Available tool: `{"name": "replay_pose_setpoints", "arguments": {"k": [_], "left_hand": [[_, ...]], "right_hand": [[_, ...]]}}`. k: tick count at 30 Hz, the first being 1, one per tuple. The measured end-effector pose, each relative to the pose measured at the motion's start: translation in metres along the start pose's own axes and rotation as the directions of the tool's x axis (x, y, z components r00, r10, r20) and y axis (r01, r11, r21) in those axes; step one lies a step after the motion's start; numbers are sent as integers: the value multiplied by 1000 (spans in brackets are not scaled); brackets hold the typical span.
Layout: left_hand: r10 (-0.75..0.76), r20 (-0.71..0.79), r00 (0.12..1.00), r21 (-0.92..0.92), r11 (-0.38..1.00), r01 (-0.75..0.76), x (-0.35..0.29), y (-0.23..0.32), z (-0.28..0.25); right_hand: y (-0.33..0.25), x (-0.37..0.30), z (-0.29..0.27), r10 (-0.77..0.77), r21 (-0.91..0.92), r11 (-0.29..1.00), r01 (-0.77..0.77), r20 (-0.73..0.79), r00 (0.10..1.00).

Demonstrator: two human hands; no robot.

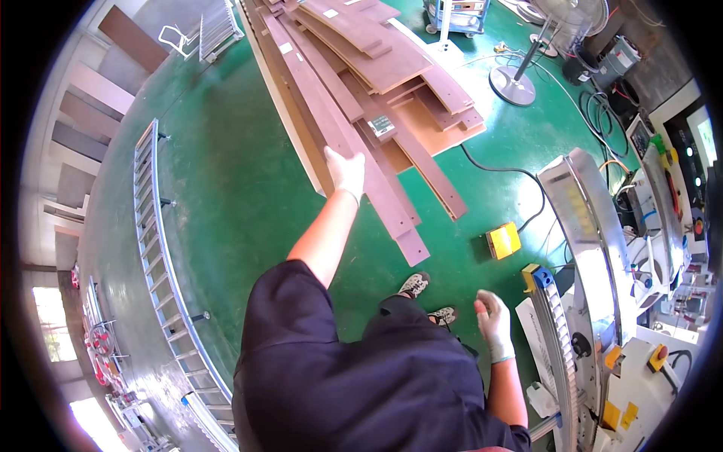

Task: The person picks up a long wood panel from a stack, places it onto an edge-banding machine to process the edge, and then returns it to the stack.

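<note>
My left hand [346, 172], in a white glove, reaches forward to the stack and is closed on the left edge of a long brown board [374, 192]. That board points toward me, with another board's end showing beneath its near tip. My right hand [494, 320], gloved with at least one fingertip bare, hangs at my right side near the roller conveyor [556, 324]. Its fingers are loosely bent and apart, with nothing in them. More brown boards [392, 64] of different widths lie in an uneven pile ahead, and a small label [381, 126] sits on one.
A yellow foot pedal [503, 241] with a black cable lies on the green floor, right of the boards. A metal machine [595, 233] stands at the right. A long roller track [162, 264] runs along the left. Farther off are a standing fan [514, 84] and a blue cart [457, 16].
</note>
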State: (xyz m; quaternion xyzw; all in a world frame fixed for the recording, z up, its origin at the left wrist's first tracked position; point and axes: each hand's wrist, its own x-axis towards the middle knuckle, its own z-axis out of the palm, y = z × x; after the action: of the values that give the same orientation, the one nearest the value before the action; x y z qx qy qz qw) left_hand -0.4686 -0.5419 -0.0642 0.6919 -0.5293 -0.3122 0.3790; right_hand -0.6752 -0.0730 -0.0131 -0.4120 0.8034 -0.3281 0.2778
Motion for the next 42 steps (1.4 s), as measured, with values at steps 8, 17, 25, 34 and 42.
{"name": "replay_pose_setpoints", "arguments": {"k": [8,17,25,34,42], "left_hand": [[-161,448,880,-459,803,381,-186,-18,-61],[-179,976,-123,217,764,608,-300,-23,-87],[-197,957,211,-214,6,977,-205,52,-42],[-24,945,325,-268,510,817,-184,75,65],[167,928,-333,52,827,560,-485,144,47]], "right_hand": [[-123,113,47,-119,357,933,36,215,969],[-90,81,54,86,-16,996,-84,224,971],[-32,-122,-68,366,-91,928,-361,53,929],[-41,-425,-94,664,-214,613,-761,-382,643],[-100,-526,74,840,261,397,-880,-491,233]]}}
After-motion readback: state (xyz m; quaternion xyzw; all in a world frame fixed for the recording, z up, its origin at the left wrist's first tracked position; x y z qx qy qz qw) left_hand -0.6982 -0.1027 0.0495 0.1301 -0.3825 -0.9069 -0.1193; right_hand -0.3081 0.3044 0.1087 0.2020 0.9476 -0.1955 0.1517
